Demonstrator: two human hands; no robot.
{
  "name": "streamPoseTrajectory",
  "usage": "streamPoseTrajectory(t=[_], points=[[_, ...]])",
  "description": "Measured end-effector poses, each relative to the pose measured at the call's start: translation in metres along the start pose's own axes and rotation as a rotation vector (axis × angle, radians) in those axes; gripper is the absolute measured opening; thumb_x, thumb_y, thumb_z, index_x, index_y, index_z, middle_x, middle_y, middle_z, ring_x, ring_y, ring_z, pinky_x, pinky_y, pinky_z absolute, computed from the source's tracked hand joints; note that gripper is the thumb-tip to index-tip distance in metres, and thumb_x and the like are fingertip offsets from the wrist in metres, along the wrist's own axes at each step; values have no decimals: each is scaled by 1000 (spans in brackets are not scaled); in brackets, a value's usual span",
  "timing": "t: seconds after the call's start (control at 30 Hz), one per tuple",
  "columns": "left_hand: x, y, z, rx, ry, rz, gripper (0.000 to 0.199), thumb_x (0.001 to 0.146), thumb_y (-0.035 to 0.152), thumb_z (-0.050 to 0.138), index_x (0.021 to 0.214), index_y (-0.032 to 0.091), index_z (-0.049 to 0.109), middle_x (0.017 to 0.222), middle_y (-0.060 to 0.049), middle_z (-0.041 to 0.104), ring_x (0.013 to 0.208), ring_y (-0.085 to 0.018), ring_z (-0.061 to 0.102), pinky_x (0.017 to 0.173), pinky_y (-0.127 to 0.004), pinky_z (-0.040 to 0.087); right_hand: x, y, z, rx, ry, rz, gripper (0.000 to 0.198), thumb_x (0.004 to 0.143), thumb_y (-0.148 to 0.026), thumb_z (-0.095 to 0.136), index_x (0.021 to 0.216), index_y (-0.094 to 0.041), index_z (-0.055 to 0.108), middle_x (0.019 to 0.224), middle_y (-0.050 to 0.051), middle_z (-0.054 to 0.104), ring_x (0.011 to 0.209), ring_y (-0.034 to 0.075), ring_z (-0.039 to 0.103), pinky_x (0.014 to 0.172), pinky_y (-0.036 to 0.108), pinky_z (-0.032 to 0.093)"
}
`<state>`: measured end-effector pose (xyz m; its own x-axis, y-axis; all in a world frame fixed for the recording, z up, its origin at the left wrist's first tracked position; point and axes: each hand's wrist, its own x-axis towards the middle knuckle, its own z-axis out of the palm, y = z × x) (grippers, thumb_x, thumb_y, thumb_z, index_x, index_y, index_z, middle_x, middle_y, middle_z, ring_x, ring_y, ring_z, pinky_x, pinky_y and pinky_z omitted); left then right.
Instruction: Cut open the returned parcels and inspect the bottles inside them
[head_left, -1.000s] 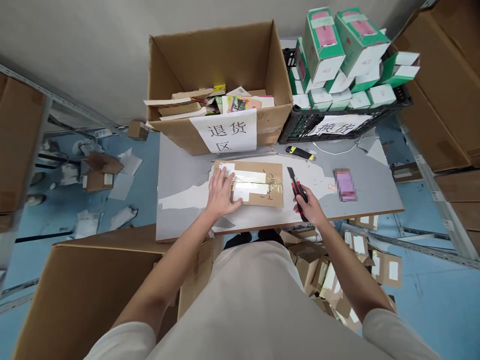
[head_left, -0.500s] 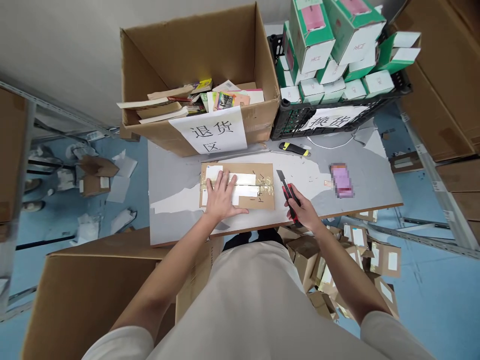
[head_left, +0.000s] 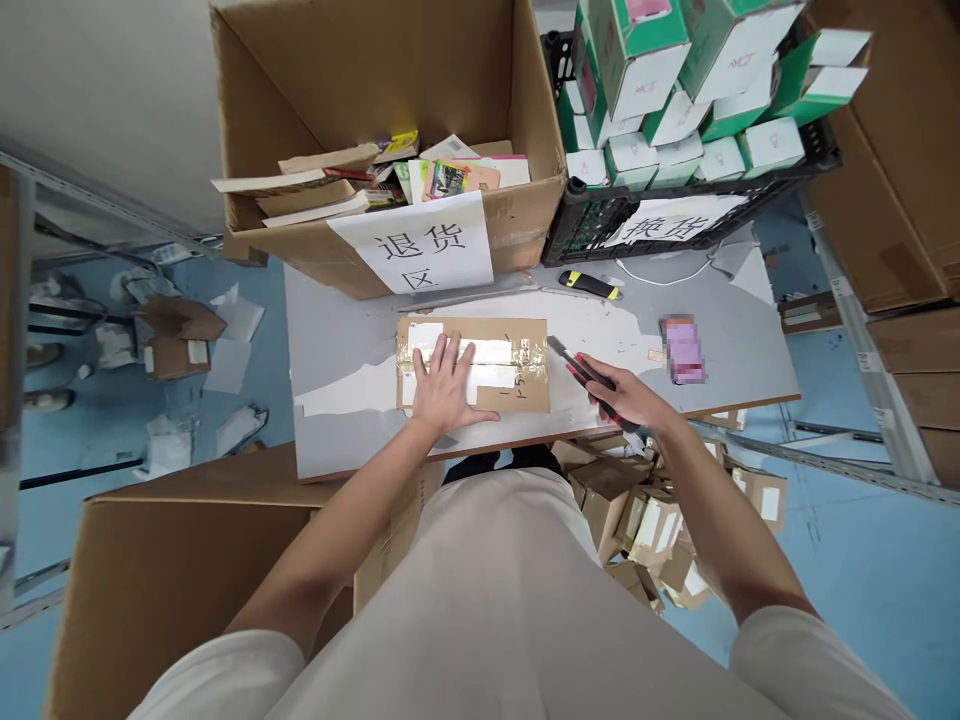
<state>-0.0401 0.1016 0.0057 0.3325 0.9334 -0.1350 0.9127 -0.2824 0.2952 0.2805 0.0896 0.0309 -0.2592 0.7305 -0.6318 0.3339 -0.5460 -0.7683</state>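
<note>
A flat brown cardboard box point(head_left: 531, 390), taped along its middle and bearing white labels, lies on the grey-white table point(head_left: 330, 350). My left hand point(head_left: 444, 388) rests on its left part, palm down with fingers spread. In my right hand point(head_left: 628, 392) is a red and black utility knife point(head_left: 592, 378), gripped by its handle. The blade points up and left, its tip close to the box's right edge; whether it touches the box I cannot tell. Another cutter, black and yellow point(head_left: 590, 285), lies on the table beyond the box.
A big carton point(head_left: 517, 225) of books with a paper sign stands at the back left. Beside it, a black crate point(head_left: 559, 235) holds green-white boxes point(head_left: 651, 85). A pixelated pink item point(head_left: 683, 350) lies right. Several cartons point(head_left: 611, 495) lie below the table; an open carton point(head_left: 187, 580) stands front left.
The knife has tilted further left, and its tip has come to the box's right edge. My right hand has shifted right and slightly up. My left hand stays on the box. The view has shifted slightly.
</note>
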Motion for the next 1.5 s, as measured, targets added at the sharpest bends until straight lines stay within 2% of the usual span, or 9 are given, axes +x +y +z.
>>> streamPoseTrajectory(t=[0.27, 0.53, 0.8, 1.0, 1.07, 1.17, 1.23, 1.37, 1.5], points=[[4, -1, 5, -29, -13, -17, 125, 50, 76, 72, 150, 18, 26, 159, -18, 17, 145, -45, 8, 113, -62, -9, 0, -13, -13, -50, -171, 70, 66, 83, -31, 66, 144, -34, 42, 61, -5, 55, 39, 7, 51, 36, 18, 42], [4, -1, 6, -51, -53, -6, 123, 54, 75, 70, 152, 16, 23, 160, -19, 12, 146, -46, 1, 111, -66, -10, -14, -2, 1, -16, -184, 87, 70, 86, -37, 63, 149, -29, 34, 61, -6, 54, 39, 7, 50, 38, 19, 40], [5, -1, 8, -29, -38, 0, 121, 56, 77, 67, 151, 15, 24, 159, -19, 13, 146, -44, -1, 110, -66, -11, -47, 33, 41, 88, -40, 66, 76, 85, -46, 59, 152, -27, 27, 63, -7, 53, 40, 8, 49, 39, 21, 43], [-1, -1, 3, -71, 52, 92, 120, 57, 74, 68, 150, 13, 25, 158, -22, 16, 146, -44, 4, 109, -67, -11, -79, 70, 54, 108, 211, -48, 76, 82, -51, 60, 148, -27, 31, 71, -5, 59, 42, 10, 52, 39, 25, 44], [-9, -7, -3, -101, 124, 107, 116, 58, 72, 70, 150, 14, 28, 158, -22, 17, 146, -44, 5, 110, -67, -10, -78, 76, 55, 204, 314, -95, 69, 79, -52, 64, 139, -24, 41, 71, -4, 60, 45, 12, 55, 43, 27, 47], [-30, -30, -4, -215, 313, -58, 115, 59, 67, 73, 150, 16, 25, 159, -22, 11, 147, -42, 4, 113, -65, -2, -53, 74, 71, 326, 473, -175, 57, 69, -51, 74, 114, -21, 54, 69, -4, 61, 46, 11, 54, 46, 27, 48], [-48, -50, 5, -388, 378, -244, 116, 59, 62, 75, 150, 14, 21, 158, -24, 13, 147, -40, 11, 115, -60, 13, -29, 67, 89, 366, 477, -195, 61, 60, -49, 80, 109, -22, 54, 68, -5, 62, 46, 11, 54, 46, 27, 48], [-73, -81, 34, -842, 192, -354, 89, 64, 45, 75, 141, 17, 38, 139, -18, 51, 127, -29, 52, 103, -46, 43, 4, 53, 114, 351, 419, -176, 64, 50, -47, 84, 97, -22, 50, 55, -10, 55, 44, 11, 53, 43, 24, 45], [-77, -85, 39, -995, 318, -360, 56, 76, 41, 63, 125, 16, 56, 114, -12, 67, 98, -20, 66, 87, -36, 53, 10, 36, 101, 247, 488, -293, 55, 53, -44, 83, 88, -22, 48, 60, -10, 57, 43, 8, 51, 43, 22, 43]])
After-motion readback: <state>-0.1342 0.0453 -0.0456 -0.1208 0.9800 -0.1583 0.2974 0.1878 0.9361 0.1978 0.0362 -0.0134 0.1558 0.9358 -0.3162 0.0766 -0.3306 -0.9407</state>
